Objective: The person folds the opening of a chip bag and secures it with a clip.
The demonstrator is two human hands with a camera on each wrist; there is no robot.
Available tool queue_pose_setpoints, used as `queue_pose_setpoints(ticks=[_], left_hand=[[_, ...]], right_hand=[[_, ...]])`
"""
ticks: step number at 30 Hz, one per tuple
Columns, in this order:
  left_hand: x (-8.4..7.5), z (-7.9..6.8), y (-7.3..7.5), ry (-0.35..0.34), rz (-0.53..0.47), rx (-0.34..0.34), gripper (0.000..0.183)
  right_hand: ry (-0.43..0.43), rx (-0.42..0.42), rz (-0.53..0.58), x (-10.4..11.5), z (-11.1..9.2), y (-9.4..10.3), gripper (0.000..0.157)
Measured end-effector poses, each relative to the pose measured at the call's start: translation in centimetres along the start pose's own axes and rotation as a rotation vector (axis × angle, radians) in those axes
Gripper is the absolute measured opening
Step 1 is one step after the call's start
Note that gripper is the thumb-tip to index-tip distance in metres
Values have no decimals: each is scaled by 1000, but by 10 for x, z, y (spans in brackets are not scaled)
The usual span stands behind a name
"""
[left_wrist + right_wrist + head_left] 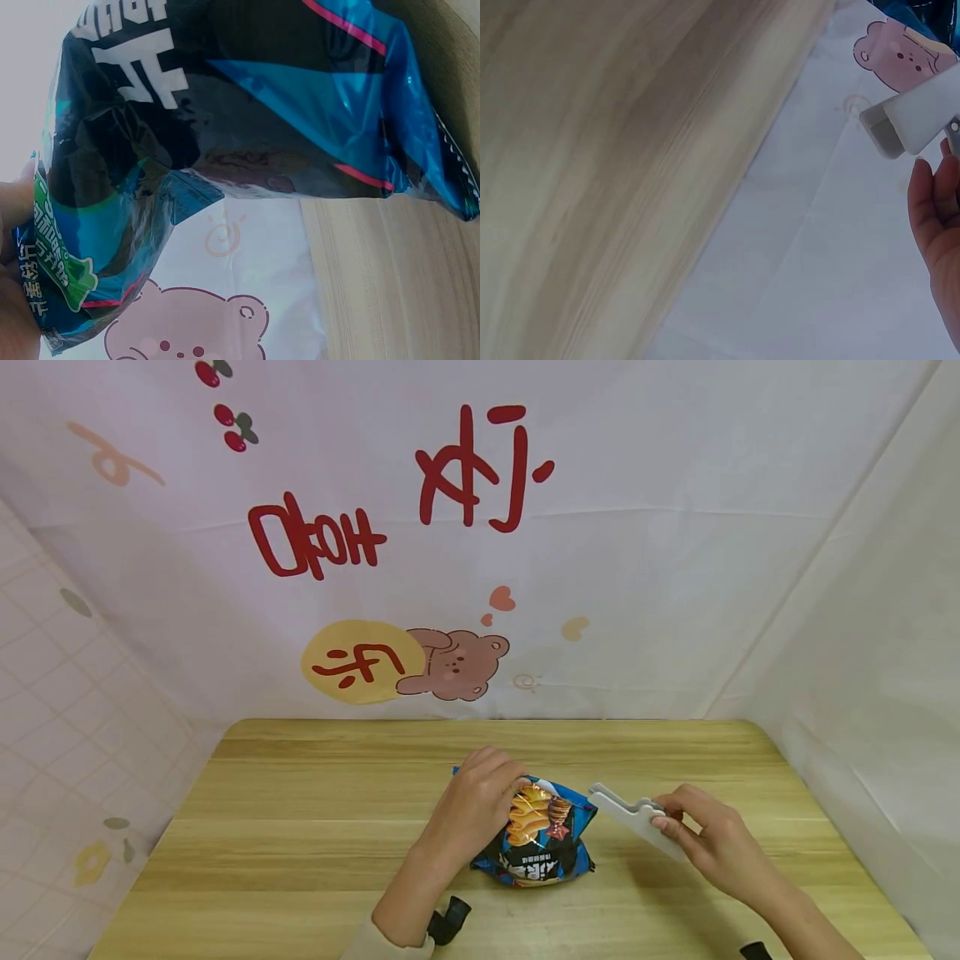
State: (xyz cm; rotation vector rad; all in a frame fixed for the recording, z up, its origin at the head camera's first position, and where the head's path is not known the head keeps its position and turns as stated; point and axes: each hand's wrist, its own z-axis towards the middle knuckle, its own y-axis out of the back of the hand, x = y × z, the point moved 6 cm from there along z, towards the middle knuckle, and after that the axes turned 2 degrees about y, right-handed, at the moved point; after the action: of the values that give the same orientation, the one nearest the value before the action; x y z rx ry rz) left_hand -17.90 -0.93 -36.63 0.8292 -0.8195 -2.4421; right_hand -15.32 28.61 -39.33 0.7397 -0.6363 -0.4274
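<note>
My left hand (483, 797) grips the top left of a blue and black snack bag (547, 852) with pictures of crinkled chips on it. Up close in the left wrist view, the shiny bag (285, 127) fills the upper part, and a bit of the hand (13, 277) shows at the left edge. To the bag's right, my right hand (716, 839) pinches a white bag clip (626, 814) between thumb and fingers. The clip's far end points at the bag's upper right corner. In the right wrist view the clip (922, 112) lies beyond the fingertips (921, 176).
Everything is over a wood-grain table (315, 827). White cloth (660, 577) printed with red characters and a pink bear (457, 668) stands behind it and at both sides. A small black part (450, 920) shows beside the left forearm, another (754, 951) beside the right.
</note>
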Motion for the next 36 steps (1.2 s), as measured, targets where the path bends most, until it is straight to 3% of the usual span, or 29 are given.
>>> queue_pose_setpoints(ticks=[6,9,36], left_hand=[[0,0,0,-8,0,-3,10],[-1,0,0,-13,0,-7,10],[-2,-6,1,-37,7,-7,9]], right_hand=[[-15,44,32,-1,1,-4,50],[-13,50,35,-1,1,-6,51],[59,0,45,16,15,-22,22]])
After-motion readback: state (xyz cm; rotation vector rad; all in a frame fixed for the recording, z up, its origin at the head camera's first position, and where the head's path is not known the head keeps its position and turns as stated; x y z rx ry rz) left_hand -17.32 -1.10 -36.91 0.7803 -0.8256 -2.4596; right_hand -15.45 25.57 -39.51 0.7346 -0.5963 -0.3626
